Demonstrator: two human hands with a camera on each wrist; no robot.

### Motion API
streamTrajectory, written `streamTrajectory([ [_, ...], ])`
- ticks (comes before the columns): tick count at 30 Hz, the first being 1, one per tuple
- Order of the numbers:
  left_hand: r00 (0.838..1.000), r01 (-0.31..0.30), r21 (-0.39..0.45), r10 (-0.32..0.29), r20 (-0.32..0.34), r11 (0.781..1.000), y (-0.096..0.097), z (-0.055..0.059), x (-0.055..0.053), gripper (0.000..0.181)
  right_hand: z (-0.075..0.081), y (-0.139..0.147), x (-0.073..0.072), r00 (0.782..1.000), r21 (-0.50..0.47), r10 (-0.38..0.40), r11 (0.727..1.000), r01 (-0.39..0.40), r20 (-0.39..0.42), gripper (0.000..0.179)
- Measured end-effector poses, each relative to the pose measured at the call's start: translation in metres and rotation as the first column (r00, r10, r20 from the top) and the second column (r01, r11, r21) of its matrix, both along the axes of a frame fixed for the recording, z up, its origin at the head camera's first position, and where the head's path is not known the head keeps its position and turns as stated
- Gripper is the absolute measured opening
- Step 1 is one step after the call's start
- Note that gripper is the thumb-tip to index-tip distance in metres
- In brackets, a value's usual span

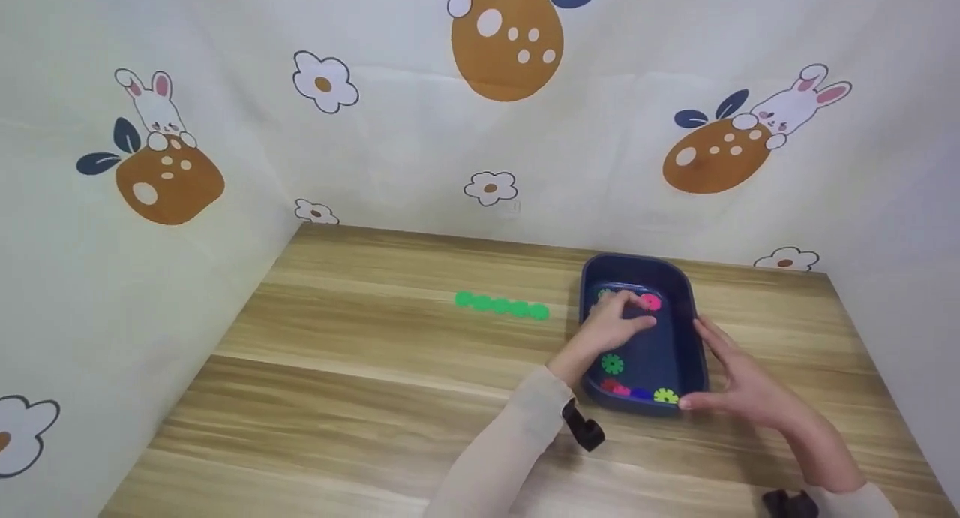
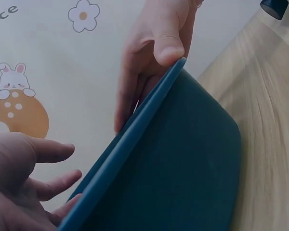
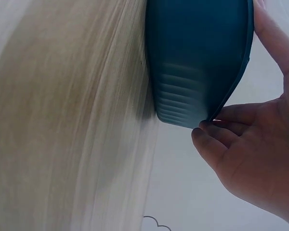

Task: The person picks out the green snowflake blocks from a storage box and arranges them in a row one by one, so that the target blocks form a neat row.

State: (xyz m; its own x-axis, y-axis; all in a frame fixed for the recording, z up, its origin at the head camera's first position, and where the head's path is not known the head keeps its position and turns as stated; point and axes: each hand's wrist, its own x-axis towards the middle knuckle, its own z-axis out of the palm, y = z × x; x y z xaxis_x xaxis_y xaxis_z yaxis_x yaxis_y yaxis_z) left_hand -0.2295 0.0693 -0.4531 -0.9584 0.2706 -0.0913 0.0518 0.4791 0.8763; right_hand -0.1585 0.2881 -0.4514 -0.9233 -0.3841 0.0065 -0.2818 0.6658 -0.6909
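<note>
Picking the pink disc (image 1: 653, 301) at the far end of the blue tray (image 1: 651, 353) shd go best if L hand (image 1: 611, 320), loose-fingered nr it, pinches its edge while R hand (image 1: 745, 386) grips the tray steady

Head: table (image 1: 322, 398) seen from above, facing forward and down.
Left wrist: tray (image 2: 197, 144) seen close, lower centre.
Right wrist: tray seen close, upper centre.
All views: tray shared.
</note>
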Motion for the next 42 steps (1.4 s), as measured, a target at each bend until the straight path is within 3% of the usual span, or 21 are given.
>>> streamTrajectory([
  [6,1.0,0.005,-0.035,-0.004,0.023,0.999,0.002,0.0,-0.001,0.025,0.001,-0.001,-0.002,1.0,0.023,-0.001,1.0,0.001,-0.002,0.114],
  [11,0.999,0.033,-0.15,-0.027,0.041,0.988,0.007,-0.004,-0.002,0.029,0.0,-0.001,-0.001,1.0,0.035,0.0,0.999,0.0,-0.014,0.115],
  [16,0.994,0.021,-0.289,0.012,0.112,0.957,0.013,-0.009,-0.001,0.042,0.0,-0.002,-0.001,1.0,0.041,0.004,0.999,-0.003,-0.016,0.114],
  [22,0.995,0.015,-0.415,0.027,0.094,0.91,0.018,-0.011,-0.001,0.047,0.001,-0.002,-0.002,0.999,0.043,-0.013,0.999,0.011,0.037,0.114],
  [28,0.995,0.095,-0.511,-0.067,0.073,0.854,0.021,-0.013,-0.001,0.041,0.003,-0.001,0.0,0.999,0.034,-0.012,0.999,0.011,0.048,0.115],
  [33,0.986,0.144,-0.569,-0.169,0.01,0.81,0.022,-0.015,-0.003,0.036,0.002,0.0,0.0,0.999,0.02,-0.012,1.0,0.011,0.047,0.115],
  [38,0.976,0.151,-0.584,-0.216,-0.042,0.798,0.019,-0.018,-0.002,0.032,0.0,0.0,-0.001,1.0,-0.007,0.005,1.0,-0.005,0.028,0.115],
  [42,0.97,0.16,-0.571,-0.234,-0.058,0.805,0.018,-0.019,0.0,0.031,-0.001,0.001,0.0,1.0,-0.027,0.02,0.999,-0.019,0.018,0.114],
])
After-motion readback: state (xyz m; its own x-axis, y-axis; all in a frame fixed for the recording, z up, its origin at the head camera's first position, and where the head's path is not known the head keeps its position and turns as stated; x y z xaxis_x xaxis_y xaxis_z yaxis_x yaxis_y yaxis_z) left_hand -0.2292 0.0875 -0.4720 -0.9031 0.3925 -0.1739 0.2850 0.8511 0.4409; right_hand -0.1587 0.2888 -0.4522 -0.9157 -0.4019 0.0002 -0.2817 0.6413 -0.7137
